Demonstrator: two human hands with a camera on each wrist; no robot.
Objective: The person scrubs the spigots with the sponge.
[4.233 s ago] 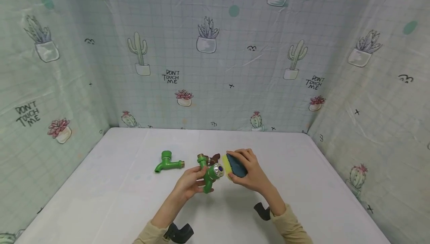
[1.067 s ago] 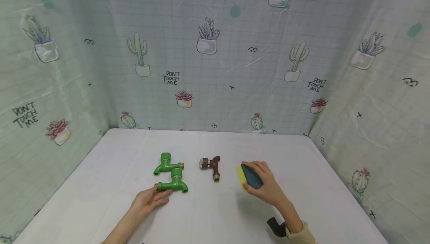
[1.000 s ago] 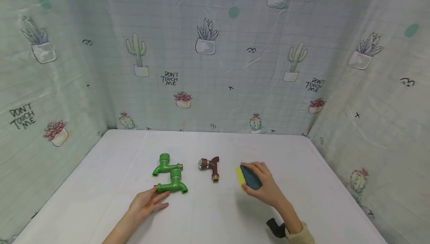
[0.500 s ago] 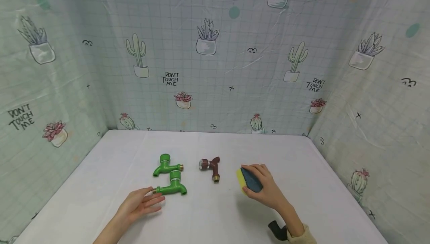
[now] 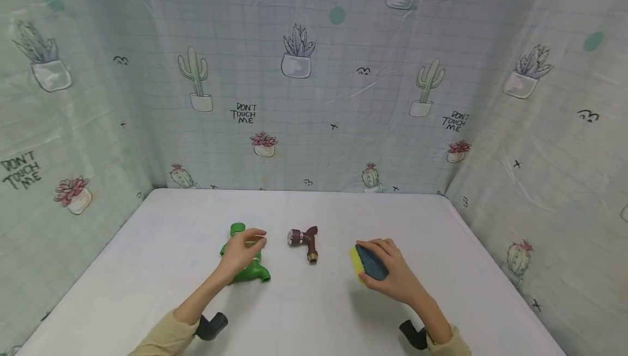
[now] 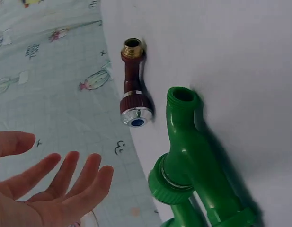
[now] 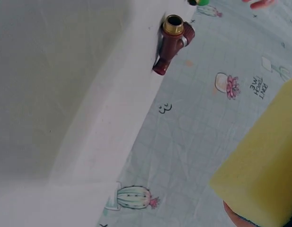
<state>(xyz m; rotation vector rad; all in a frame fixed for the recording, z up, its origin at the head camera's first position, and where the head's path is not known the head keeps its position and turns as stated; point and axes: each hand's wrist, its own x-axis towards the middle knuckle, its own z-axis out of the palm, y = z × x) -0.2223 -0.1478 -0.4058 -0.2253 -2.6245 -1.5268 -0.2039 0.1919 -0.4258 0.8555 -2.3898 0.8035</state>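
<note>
My left hand (image 5: 240, 255) is raised over two green taps, its fingers loosely bent and holding nothing. Partly hidden behind it are the nearer green tap (image 5: 253, 273) and the farther green tap (image 5: 237, 229). In the left wrist view, that hand (image 6: 56, 189) is apart from the nearer green tap (image 6: 183, 142). My right hand (image 5: 397, 275) grips a sponge (image 5: 372, 262), yellow with a dark scouring side, above the table. A brown tap (image 5: 309, 239) with a brass threaded end lies between the hands, untouched.
The white table (image 5: 314, 312) reaches back to a curtain (image 5: 324, 100) printed with cacti, which also hangs at both sides. Black curved pieces (image 5: 213, 326) sit at both wrists.
My left hand first held the nearer green tap near the sponge, then laid it beside the other green one and let go. Now it has risen and moved forward; the right hand keeps the sponge.
</note>
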